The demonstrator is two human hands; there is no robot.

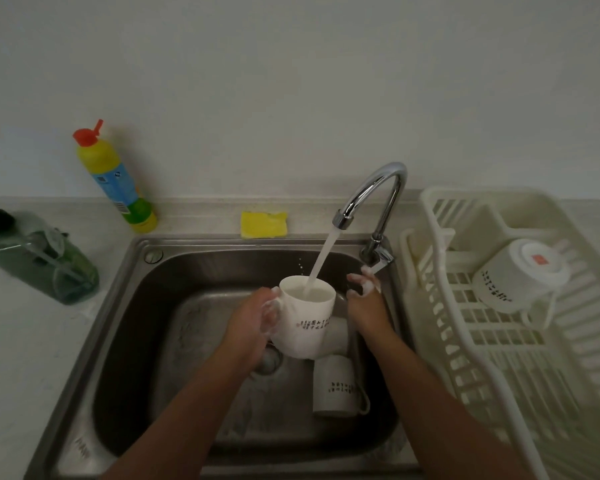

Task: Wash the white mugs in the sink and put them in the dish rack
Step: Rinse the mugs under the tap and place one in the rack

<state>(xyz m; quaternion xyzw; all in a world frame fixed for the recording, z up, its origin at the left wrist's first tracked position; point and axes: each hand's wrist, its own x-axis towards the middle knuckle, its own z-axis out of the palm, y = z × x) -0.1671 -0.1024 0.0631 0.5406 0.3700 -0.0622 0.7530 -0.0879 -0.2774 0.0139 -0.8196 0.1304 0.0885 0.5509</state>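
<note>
Two forearms enter from the near edge, elbows cut off. One lying mug (336,386) rests on its side on the floor of the sink (118,341), near right, print legible only as dark marks. Left hand (253,323) grips the held mug (305,317) upright over the drain, foamy fingers curled round its left side; the handle is hidden beneath them and the drain is mostly covered. A white shape (338,332) behind this mug is largely hidden and cannot be identified. Water stream (321,261) falls into the held mug. Right hand (364,296), just right of it, has foamy fingers apart, tips touching the tap lever (378,263). Dish rack (499,341), right, is cut off by the frame and holds one tipped mug (520,275). Far: sponge (264,224), yellow bottle (118,181); a blurred green bottle (49,268) is cut off at left
</note>
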